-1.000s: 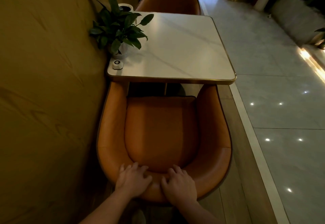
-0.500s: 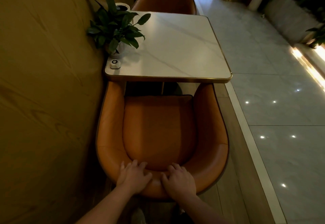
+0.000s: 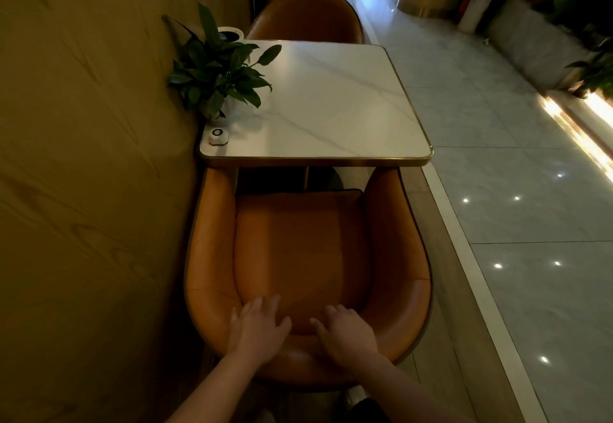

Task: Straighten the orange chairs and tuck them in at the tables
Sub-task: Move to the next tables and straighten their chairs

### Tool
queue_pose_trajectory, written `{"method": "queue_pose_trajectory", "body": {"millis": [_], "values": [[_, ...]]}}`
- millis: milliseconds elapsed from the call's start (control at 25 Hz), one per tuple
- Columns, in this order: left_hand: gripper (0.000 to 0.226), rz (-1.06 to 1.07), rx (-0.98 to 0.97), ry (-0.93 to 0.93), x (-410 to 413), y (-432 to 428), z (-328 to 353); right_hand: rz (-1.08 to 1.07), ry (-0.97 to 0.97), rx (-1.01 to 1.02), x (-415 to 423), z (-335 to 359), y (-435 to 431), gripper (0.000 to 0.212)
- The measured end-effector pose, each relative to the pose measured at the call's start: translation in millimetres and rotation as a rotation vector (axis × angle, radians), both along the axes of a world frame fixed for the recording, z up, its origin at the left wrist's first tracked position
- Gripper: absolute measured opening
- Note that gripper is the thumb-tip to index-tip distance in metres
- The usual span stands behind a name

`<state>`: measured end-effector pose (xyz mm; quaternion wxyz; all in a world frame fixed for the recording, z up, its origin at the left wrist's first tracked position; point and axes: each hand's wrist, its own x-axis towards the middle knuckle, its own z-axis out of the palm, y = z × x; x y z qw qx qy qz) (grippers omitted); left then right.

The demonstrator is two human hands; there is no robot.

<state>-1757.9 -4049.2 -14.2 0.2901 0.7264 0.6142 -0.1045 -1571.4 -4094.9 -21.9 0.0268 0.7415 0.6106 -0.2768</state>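
At lower centre, the near orange chair [image 3: 306,266] was judged nearly tucked under the table [image 3: 335,104], its backrest pressed by the left hand [image 3: 257,331] and right hand [image 3: 346,333], fingers spread flat, while the far chair [image 3: 306,16] appeared already tucked.

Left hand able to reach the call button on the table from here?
Probably not without stepping: the left hand rests on the chair back, and the whole seat lies between it and the call button.
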Motion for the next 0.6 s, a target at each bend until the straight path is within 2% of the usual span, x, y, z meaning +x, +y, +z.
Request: {"method": "queue_pose_trajectory", "body": {"millis": [200,400,600], "values": [[0.064,-0.001,0.134,0.059,27.0,11.8,11.6,0.158,-0.105,0.232,31.1,12.8,28.3,0.048],[0.067,0.076,0.097,0.132,82.0,28.2,14.3,0.275,-0.056,0.215,94.1,14.0,60.0,0.056],[0.067,0.159,0.117,0.159,144.1,40.7,19.2,0.365,-0.025,0.237,169.2,29.1,88.8,0.053]]}}
